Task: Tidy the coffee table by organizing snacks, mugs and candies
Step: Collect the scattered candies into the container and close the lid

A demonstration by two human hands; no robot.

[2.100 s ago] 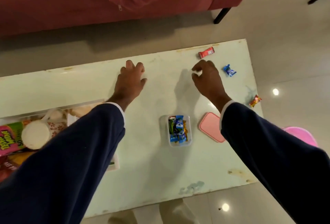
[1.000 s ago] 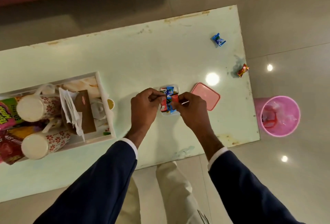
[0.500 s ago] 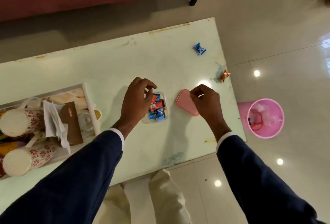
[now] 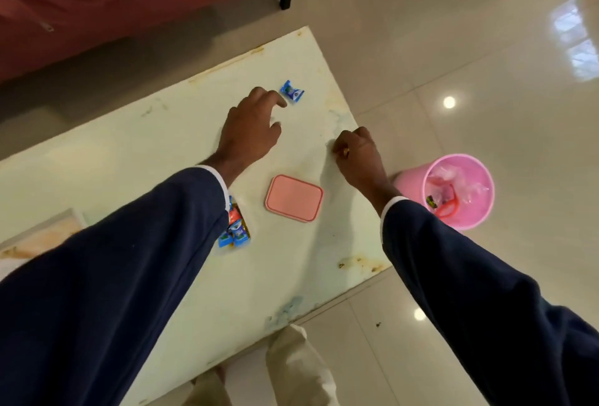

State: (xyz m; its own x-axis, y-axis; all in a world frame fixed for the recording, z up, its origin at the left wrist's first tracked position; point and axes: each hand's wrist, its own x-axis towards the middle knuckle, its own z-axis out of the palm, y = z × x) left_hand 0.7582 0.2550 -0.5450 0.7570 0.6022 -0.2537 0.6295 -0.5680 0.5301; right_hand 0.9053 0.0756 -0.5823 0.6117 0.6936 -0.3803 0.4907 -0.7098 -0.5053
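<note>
Pale green and stained, the glossy desk [image 4: 155,146] carries a blue-wrapped candy [image 4: 291,91] near its far right corner. The left hand [image 4: 249,128] reaches over the desk with its grip spread loosely, forefinger tip just beside the blue candy, holding nothing. The right hand [image 4: 358,153] sits at the desk's right edge, its grip pinched closed on a small orange-and-red wrapped candy [image 4: 345,152], mostly hidden by the fingers. A pink rounded-rectangle plastic lid [image 4: 294,198] lies flat on the desk between the two forearms. Partly under the left dark blue sleeve [image 4: 129,263], a small clear container of mixed wrapped candies [image 4: 236,230] rests on the desk. On the tiled floor beside the desk stands a pink plastic bin [image 4: 457,191].
</note>
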